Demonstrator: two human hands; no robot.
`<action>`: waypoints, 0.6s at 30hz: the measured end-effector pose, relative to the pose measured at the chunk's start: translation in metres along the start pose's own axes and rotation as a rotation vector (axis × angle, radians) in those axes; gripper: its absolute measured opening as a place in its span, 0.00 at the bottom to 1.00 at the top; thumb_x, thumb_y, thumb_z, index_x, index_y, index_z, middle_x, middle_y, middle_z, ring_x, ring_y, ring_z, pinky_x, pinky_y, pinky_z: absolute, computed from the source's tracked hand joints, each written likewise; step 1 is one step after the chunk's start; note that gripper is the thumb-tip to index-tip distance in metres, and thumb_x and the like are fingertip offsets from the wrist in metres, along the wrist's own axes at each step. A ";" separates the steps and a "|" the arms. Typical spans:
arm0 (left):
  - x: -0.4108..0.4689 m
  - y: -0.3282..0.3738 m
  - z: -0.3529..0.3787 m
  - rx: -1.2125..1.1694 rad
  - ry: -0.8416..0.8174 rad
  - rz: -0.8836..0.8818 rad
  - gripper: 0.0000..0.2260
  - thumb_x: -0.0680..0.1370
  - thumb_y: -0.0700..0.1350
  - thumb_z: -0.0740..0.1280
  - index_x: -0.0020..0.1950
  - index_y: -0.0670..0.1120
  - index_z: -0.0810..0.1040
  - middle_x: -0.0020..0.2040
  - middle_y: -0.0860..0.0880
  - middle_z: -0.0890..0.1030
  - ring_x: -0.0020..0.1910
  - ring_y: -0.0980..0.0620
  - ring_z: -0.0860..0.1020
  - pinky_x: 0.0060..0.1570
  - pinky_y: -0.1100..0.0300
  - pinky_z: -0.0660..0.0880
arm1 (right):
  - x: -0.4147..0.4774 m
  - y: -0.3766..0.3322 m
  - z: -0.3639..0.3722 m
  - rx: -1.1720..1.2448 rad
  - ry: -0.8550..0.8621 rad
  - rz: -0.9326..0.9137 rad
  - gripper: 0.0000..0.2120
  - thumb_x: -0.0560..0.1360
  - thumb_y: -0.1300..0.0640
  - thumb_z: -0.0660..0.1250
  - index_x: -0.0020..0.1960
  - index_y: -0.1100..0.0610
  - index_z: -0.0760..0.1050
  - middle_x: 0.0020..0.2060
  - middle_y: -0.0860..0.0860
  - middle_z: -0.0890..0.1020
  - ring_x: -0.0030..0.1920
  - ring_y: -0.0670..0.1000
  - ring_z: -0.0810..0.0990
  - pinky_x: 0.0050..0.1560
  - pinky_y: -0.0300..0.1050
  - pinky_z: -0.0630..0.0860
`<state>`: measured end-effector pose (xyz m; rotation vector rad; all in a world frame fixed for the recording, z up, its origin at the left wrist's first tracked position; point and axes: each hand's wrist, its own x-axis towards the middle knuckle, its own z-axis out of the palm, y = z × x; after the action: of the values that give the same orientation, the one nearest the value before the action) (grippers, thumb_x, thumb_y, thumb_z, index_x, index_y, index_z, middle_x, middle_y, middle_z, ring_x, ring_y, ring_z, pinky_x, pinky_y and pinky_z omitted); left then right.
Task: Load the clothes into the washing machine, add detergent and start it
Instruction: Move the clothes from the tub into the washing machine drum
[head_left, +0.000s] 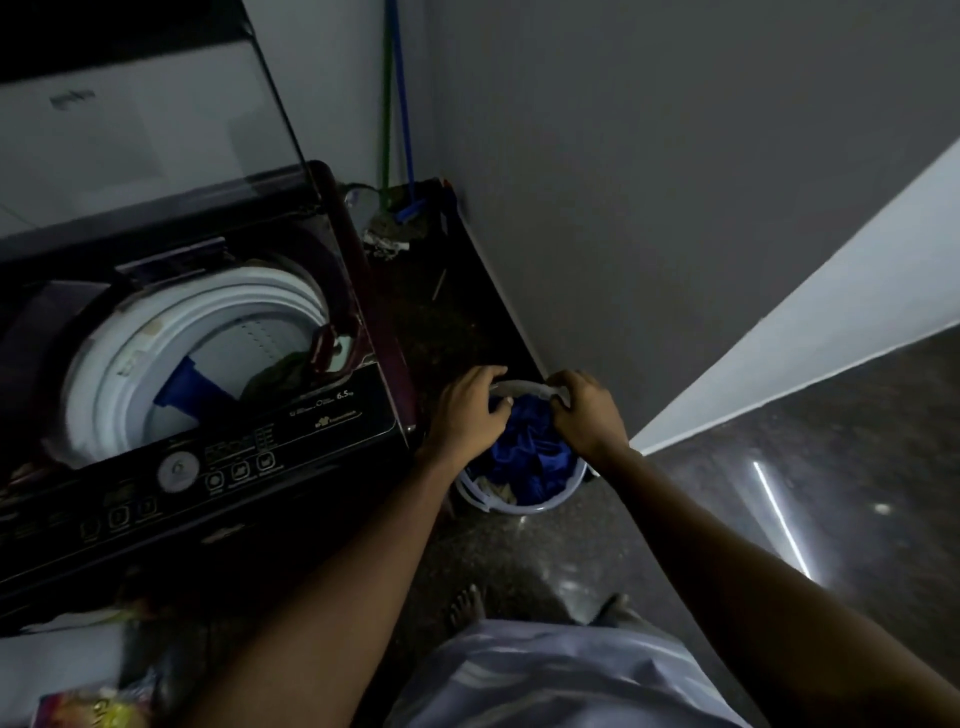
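A top-loading washing machine (197, 395) stands with its lid raised, a dark garment (283, 375) low in its white drum. Beside it on the floor, a pale bucket (524, 501) holds crumpled blue clothes (530, 449).

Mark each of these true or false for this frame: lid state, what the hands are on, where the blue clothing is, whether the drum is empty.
1. The washing machine lid is raised. True.
2. Both hands are inside the drum. False: the left hand and right hand are at the laundry basket on the floor, fingers curled at its far rim.
3. Blue clothing lies in the basket. True.
4. The drum is empty. False: a dark garment already lies inside.
5. The basket stands left of the machine. False: it stands to its right.
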<state>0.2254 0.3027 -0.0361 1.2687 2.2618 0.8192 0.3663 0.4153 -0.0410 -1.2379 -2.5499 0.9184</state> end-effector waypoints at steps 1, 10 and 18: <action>0.001 0.002 0.004 -0.003 0.001 -0.007 0.20 0.79 0.47 0.67 0.71 0.47 0.72 0.69 0.49 0.74 0.67 0.49 0.73 0.64 0.56 0.71 | 0.003 0.004 -0.002 -0.004 -0.013 0.003 0.14 0.76 0.59 0.63 0.60 0.56 0.75 0.58 0.55 0.77 0.56 0.57 0.76 0.50 0.45 0.72; 0.014 0.020 0.065 -0.075 0.087 -0.246 0.18 0.80 0.43 0.67 0.70 0.45 0.73 0.67 0.47 0.75 0.67 0.48 0.73 0.62 0.58 0.70 | 0.034 0.055 -0.017 -0.033 -0.210 -0.063 0.16 0.75 0.60 0.63 0.63 0.56 0.74 0.61 0.56 0.76 0.58 0.59 0.76 0.53 0.50 0.75; 0.033 -0.042 0.164 -0.035 0.106 -0.413 0.17 0.78 0.42 0.69 0.66 0.42 0.77 0.63 0.43 0.80 0.62 0.42 0.77 0.57 0.53 0.74 | 0.071 0.133 0.048 -0.268 -0.356 -0.191 0.11 0.77 0.59 0.60 0.59 0.61 0.72 0.58 0.59 0.76 0.54 0.61 0.77 0.43 0.49 0.70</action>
<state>0.2832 0.3608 -0.1877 0.7144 2.4597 0.7793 0.3895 0.5093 -0.1662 -0.9320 -3.0925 0.8392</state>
